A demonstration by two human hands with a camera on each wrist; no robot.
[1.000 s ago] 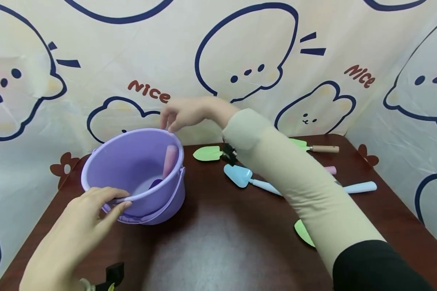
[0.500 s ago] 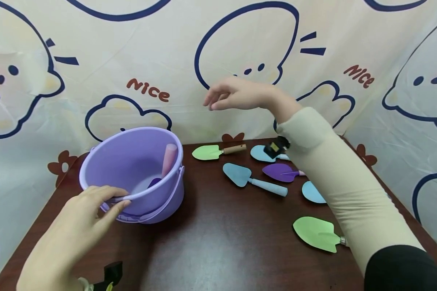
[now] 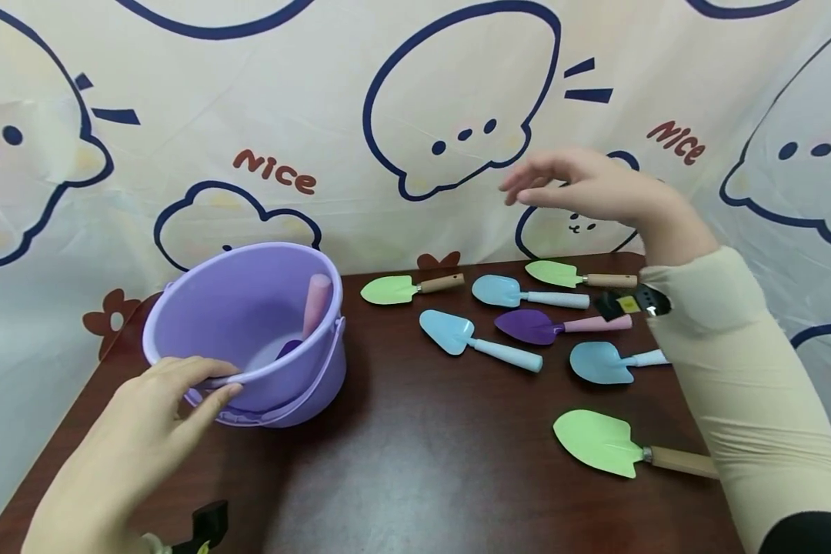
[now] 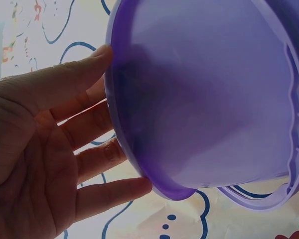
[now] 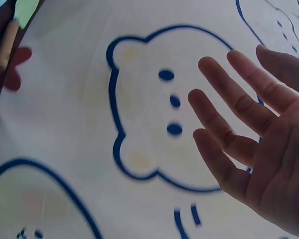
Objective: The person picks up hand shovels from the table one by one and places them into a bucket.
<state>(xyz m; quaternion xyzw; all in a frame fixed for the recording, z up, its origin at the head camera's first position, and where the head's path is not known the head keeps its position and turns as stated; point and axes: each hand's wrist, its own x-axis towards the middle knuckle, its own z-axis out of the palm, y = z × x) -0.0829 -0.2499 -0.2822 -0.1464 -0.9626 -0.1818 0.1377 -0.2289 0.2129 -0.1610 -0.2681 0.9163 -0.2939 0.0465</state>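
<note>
The right hand (image 3: 599, 188) is hovering, fingers apart, holding nothing; below it the trowels (image 3: 528, 328) are lying, their long axes running mostly sideways (nearer to this hand than to the other). The left hand (image 3: 145, 423) is pinching the bucket (image 3: 235, 292), which is standing ahead and rightward of it.

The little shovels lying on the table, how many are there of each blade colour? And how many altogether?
Green shovels: 3
Blue shovels: 3
Purple shovel: 1
Total: 7
</note>
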